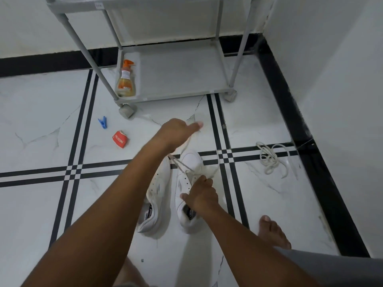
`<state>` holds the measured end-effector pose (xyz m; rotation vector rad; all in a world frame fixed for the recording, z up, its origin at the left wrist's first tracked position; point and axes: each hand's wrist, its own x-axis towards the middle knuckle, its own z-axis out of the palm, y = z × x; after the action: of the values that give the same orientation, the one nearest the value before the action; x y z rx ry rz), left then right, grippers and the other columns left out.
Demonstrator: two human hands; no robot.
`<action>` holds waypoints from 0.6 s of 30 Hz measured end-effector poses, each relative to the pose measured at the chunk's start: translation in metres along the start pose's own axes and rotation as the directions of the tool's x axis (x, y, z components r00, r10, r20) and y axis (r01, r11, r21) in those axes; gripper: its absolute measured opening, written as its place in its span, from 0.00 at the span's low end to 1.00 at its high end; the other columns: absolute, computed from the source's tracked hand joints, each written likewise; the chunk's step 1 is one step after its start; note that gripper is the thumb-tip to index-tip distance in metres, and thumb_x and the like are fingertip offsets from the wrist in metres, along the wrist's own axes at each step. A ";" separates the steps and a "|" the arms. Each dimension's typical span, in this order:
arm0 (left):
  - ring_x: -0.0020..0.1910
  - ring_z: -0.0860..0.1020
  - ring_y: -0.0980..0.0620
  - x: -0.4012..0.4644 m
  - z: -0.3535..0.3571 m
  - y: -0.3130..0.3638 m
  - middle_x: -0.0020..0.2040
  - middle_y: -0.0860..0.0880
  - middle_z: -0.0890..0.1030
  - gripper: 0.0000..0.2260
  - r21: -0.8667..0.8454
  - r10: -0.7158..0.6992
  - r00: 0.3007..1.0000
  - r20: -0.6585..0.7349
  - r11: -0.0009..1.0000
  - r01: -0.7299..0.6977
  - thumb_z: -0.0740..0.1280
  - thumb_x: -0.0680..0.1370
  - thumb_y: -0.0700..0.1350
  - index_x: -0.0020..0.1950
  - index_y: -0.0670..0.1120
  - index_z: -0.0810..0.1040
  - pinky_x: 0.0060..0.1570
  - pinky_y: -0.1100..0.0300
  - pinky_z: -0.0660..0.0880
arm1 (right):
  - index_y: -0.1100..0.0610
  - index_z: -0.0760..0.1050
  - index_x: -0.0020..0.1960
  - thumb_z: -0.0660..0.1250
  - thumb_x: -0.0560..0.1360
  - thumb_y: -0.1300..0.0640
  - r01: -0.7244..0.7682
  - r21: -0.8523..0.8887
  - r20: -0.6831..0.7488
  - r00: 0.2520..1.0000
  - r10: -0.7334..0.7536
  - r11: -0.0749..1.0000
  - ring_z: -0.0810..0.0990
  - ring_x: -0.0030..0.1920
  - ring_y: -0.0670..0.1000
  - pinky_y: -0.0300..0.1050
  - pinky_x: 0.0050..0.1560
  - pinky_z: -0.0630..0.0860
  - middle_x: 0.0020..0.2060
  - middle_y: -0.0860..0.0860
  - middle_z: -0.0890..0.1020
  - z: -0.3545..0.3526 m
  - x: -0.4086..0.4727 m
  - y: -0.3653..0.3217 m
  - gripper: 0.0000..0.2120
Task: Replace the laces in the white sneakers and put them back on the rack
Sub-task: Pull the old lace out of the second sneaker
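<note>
Clearly two white sneakers [176,193]; left hand [176,131] pulls one lace [180,165]; right hand [202,195] steadies.

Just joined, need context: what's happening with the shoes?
A person is working a lace on the right-hand white sneaker on the floor. The left hand pulls the lace up and away; the right hand has its grip on the shoe's upper. The other sneaker lies beside it. A loose lace lies to the right; the rack stands behind.

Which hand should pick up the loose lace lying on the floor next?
Probably the right hand: the loose lace lies on its side. The left hand is stretched out, pulling a lace from the right sneaker.
</note>
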<state>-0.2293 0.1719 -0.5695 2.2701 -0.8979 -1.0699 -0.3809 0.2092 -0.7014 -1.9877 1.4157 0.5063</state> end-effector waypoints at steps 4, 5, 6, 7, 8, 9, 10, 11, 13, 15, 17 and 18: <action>0.51 0.79 0.48 0.001 0.018 -0.048 0.54 0.49 0.82 0.28 0.766 -0.204 0.969 0.141 0.642 0.024 0.65 0.73 0.72 0.51 0.47 0.77 0.54 0.53 0.75 | 0.60 0.58 0.73 0.73 0.72 0.38 0.000 0.035 0.001 1.000 -0.001 0.999 0.75 0.65 0.60 0.51 0.61 0.75 0.69 0.59 0.67 0.001 0.001 0.002 0.43; 0.52 0.79 0.49 -0.004 0.026 -0.060 0.55 0.50 0.82 0.25 0.796 -0.259 0.951 0.168 0.605 0.025 0.67 0.73 0.69 0.52 0.47 0.79 0.54 0.54 0.75 | 0.59 0.59 0.73 0.74 0.71 0.38 0.003 0.046 0.000 1.000 -0.003 0.999 0.75 0.65 0.60 0.51 0.61 0.75 0.69 0.59 0.67 0.002 0.002 0.003 0.42; 0.50 0.79 0.50 -0.008 0.032 -0.068 0.54 0.50 0.82 0.21 0.784 -0.261 0.946 0.194 0.620 0.011 0.69 0.75 0.65 0.51 0.47 0.80 0.52 0.56 0.75 | 0.59 0.59 0.73 0.74 0.71 0.38 0.004 0.051 0.001 1.000 -0.004 0.999 0.75 0.65 0.60 0.51 0.61 0.76 0.69 0.59 0.67 0.002 0.002 0.003 0.42; 0.48 0.79 0.50 -0.010 0.035 -0.071 0.52 0.50 0.83 0.18 0.752 -0.231 0.950 0.212 0.659 -0.007 0.69 0.77 0.62 0.50 0.46 0.82 0.50 0.57 0.76 | 0.59 0.59 0.73 0.74 0.71 0.38 0.004 0.052 0.003 1.000 -0.004 0.999 0.75 0.64 0.60 0.51 0.60 0.76 0.69 0.60 0.67 0.003 0.003 0.004 0.42; 0.47 0.79 0.50 -0.010 0.035 -0.070 0.49 0.49 0.83 0.17 0.704 -0.183 0.958 0.222 0.710 -0.027 0.67 0.79 0.59 0.49 0.46 0.83 0.50 0.56 0.76 | 0.59 0.58 0.72 0.74 0.71 0.38 0.005 0.053 0.004 1.000 -0.005 0.999 0.75 0.64 0.60 0.51 0.60 0.76 0.69 0.59 0.67 0.003 0.004 0.005 0.42; 0.47 0.80 0.50 -0.010 0.033 -0.068 0.47 0.49 0.83 0.17 0.641 -0.124 0.969 0.212 0.767 -0.042 0.65 0.80 0.58 0.48 0.46 0.83 0.51 0.55 0.77 | 0.60 0.58 0.72 0.74 0.71 0.38 0.006 0.055 0.006 1.000 -0.006 0.998 0.75 0.64 0.60 0.51 0.60 0.76 0.69 0.59 0.67 0.003 0.005 0.005 0.43; 0.47 0.80 0.49 -0.009 0.028 -0.063 0.46 0.48 0.82 0.18 0.549 -0.055 0.981 0.188 0.834 -0.059 0.63 0.82 0.58 0.47 0.45 0.83 0.51 0.54 0.76 | 0.60 0.58 0.73 0.74 0.71 0.38 0.009 0.053 0.007 1.000 -0.009 0.999 0.75 0.63 0.59 0.51 0.59 0.76 0.68 0.59 0.67 0.003 0.005 0.005 0.43; 0.46 0.80 0.48 -0.009 0.021 -0.054 0.45 0.47 0.82 0.19 0.422 0.015 0.989 0.147 0.903 -0.076 0.62 0.83 0.56 0.45 0.43 0.82 0.49 0.55 0.76 | 0.60 0.58 0.73 0.74 0.71 0.38 0.011 0.049 0.007 1.000 -0.012 0.999 0.76 0.63 0.59 0.51 0.58 0.76 0.67 0.59 0.67 0.003 0.005 0.005 0.43; 0.43 0.80 0.46 -0.015 0.008 -0.034 0.44 0.45 0.81 0.18 0.041 0.076 0.997 0.032 0.996 -0.078 0.62 0.83 0.52 0.46 0.39 0.80 0.44 0.55 0.75 | 0.59 0.58 0.72 0.74 0.71 0.37 0.010 0.047 0.009 1.000 -0.011 0.999 0.76 0.61 0.59 0.50 0.57 0.77 0.65 0.58 0.68 0.003 0.005 0.004 0.42; 0.41 0.82 0.45 -0.021 -0.003 -0.016 0.42 0.42 0.81 0.13 -0.541 0.020 0.999 0.040 0.841 0.005 0.62 0.84 0.46 0.45 0.38 0.77 0.45 0.52 0.81 | 0.59 0.59 0.71 0.74 0.71 0.37 0.013 0.050 0.011 1.000 -0.014 0.999 0.77 0.60 0.59 0.51 0.56 0.77 0.64 0.58 0.69 0.003 0.005 0.005 0.42; 0.31 0.77 0.47 -0.020 -0.007 -0.014 0.36 0.42 0.76 0.11 -0.781 -0.075 0.995 0.066 0.617 0.098 0.62 0.83 0.43 0.42 0.41 0.73 0.39 0.53 0.80 | 0.59 0.60 0.71 0.74 0.70 0.38 0.017 0.060 0.014 1.000 -0.018 0.998 0.77 0.60 0.59 0.51 0.57 0.77 0.64 0.58 0.69 0.003 0.006 0.005 0.42; 0.29 0.74 0.48 -0.016 -0.007 -0.019 0.36 0.43 0.74 0.11 -0.692 -0.134 0.991 -0.001 0.716 0.096 0.63 0.82 0.45 0.42 0.42 0.73 0.35 0.56 0.76 | 0.59 0.60 0.71 0.75 0.70 0.38 0.019 0.064 0.014 1.000 -0.020 0.998 0.77 0.61 0.60 0.52 0.57 0.77 0.64 0.58 0.69 0.003 0.007 0.005 0.42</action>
<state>-0.2248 0.1972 -0.5695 1.7064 -0.2422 -1.1472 -0.3835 0.2056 -0.7095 -1.9411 1.3858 0.4604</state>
